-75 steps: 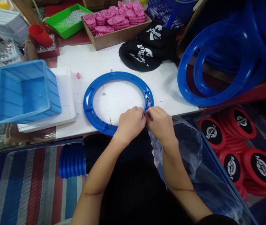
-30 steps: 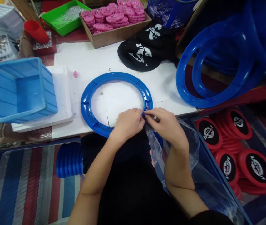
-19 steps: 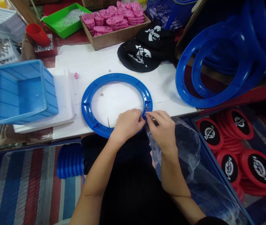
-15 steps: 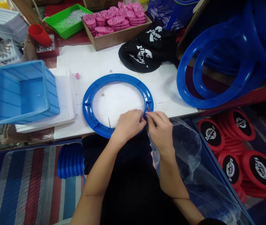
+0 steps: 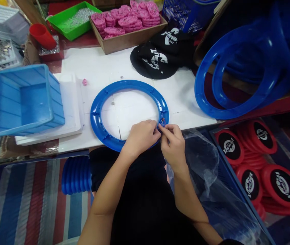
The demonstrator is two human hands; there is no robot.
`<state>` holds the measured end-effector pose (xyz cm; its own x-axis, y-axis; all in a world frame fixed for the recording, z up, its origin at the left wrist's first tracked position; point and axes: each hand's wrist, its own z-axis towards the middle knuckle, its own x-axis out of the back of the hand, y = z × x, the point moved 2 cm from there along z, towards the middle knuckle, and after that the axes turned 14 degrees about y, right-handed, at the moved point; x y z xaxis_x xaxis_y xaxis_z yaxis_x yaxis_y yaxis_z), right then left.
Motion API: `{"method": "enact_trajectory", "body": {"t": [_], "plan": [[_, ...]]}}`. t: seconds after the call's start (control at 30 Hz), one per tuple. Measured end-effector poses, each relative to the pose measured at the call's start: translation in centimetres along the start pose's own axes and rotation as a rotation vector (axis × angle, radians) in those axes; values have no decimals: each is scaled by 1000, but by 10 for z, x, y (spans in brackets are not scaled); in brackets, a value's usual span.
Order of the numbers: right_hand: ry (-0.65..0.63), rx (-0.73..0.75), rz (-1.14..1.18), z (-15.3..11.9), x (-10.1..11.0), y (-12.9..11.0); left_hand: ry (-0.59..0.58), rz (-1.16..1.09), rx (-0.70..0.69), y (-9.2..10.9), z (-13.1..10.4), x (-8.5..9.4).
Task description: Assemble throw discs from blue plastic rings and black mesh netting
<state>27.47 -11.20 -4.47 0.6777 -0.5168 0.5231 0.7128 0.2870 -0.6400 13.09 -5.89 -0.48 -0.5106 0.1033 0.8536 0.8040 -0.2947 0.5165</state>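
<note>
A blue plastic ring (image 5: 98, 102) lies on the white-covered table, its ribbed channel facing up. My left hand (image 5: 145, 136) is closed on the near right part of the ring's rim, thumb and fingers together. Beside it, my right hand (image 5: 173, 144) has thumb and forefinger pinched at the same stretch of the ring; what they hold, if anything, is too small to make out. A small part with thin reddish wires (image 5: 163, 120) sits in the channel just above the fingertips.
A light-blue bin (image 5: 22, 131) stands at left. Behind are a green tray (image 5: 69, 34) of small metal pieces, a cardboard box (image 5: 134, 36) of pink bundles and black printed fabric (image 5: 155, 61). Blue rings (image 5: 203, 98) lean at right; red discs (image 5: 283, 187) lie below.
My right hand's fingers have shifted slightly down and curled more, showing more of the wired part. My left hand stays on the ring. The view has moved slightly.
</note>
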Motion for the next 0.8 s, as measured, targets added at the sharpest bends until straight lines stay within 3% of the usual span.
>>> {"method": "enact_trajectory", "body": {"t": [0.27,0.43,0.57,0.67,0.73,0.8], "plan": [[-87,164,-3,6,12,13,19,11,-6,-1,-2,1],[96,152,49,-9,17,21,27,78,25,11,1,1],[258,46,19,-36,11,16,20,107,88,28,10,0],[215,-105,66,-59,3,9,5,45,85,35,7,5],[164,-150,95,-72,-2,3,60,-30,61,28,-5,15],[115,-121,104,-80,-7,-3,189,-135,34,9,-24,32]]}}
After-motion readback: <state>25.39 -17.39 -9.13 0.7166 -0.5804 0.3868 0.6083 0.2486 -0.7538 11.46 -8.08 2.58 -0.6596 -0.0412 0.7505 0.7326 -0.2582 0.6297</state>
